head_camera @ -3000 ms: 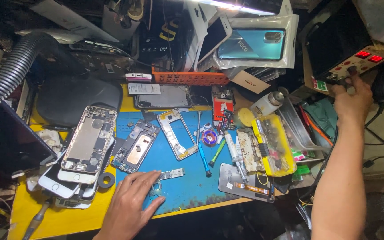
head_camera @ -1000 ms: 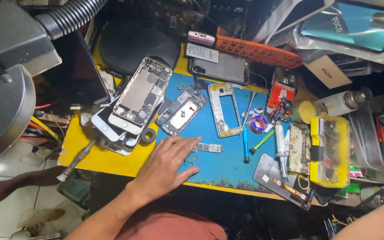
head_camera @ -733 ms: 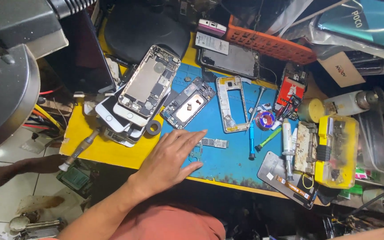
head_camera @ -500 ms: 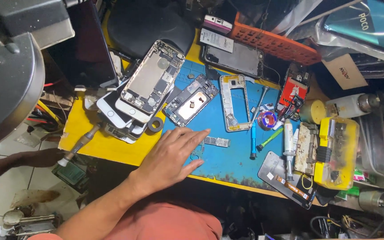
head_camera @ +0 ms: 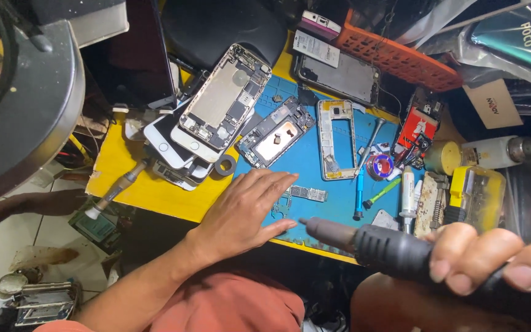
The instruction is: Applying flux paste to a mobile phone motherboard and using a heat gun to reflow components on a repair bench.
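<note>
Hot-air handpiece (head_camera: pixel 395 249) is gripped by right hand (head_camera: pixel 493 258), nozzle held low over blue mat (head_camera: pixel 305 163) front edge. Left hand (head_camera: pixel 241 212) is laid flat, fingers spread, beside small circuit board (head_camera: pixel 305 193).

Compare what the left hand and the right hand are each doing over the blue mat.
The left hand lies flat, fingers spread, palm down on the blue mat beside a small circuit board; the right hand is curled shut around a black hot-air handpiece. The left hand holds nothing; the right hand grips its tool, metal nozzle pointing toward the left hand's fingertips. The left hand shows whole, the right hand only partly. Both are bare.
</note>
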